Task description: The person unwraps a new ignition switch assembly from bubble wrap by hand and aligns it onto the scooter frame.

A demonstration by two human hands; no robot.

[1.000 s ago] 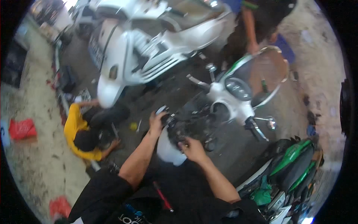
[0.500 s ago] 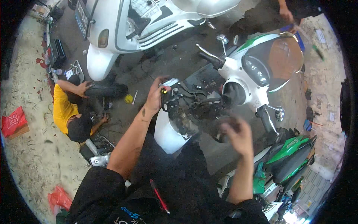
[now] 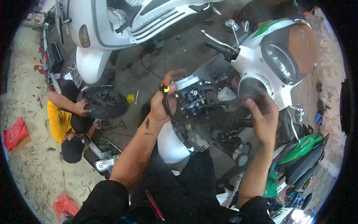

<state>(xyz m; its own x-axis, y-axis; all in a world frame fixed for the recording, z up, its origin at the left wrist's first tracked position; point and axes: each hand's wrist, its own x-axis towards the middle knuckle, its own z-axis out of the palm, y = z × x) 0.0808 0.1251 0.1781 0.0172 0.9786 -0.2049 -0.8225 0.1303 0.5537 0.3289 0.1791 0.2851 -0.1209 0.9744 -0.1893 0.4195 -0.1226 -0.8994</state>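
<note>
My left hand [image 3: 161, 102] is closed round the side of a black part with a white rim [image 3: 190, 80], which has sockets and wires on its face. A cable with a red and yellow connector [image 3: 165, 88] hangs over that hand's fingers. My right hand [image 3: 265, 119] is raised beside the round opening of a white scooter front panel [image 3: 248, 83]; its fingers are smeared by motion, and whether they hold anything does not show. Between my hands lies a dark bundle of wires and hoses [image 3: 220, 108]. Below it sits a white fender [image 3: 172, 143].
A white scooter [image 3: 93, 56] stands at the upper left. At the left, a person in a yellow shirt [image 3: 59, 121] handles a tyre [image 3: 102, 102]. A wrench [image 3: 137, 96] and a yellow round thing [image 3: 130, 98] lie on the floor. A green scooter panel [image 3: 302, 147] is at the right.
My left hand has turned and moved slightly right, so the black part's wired face shows. My right hand has moved right and up. The person at the left has tipped the tyre flatter.
</note>
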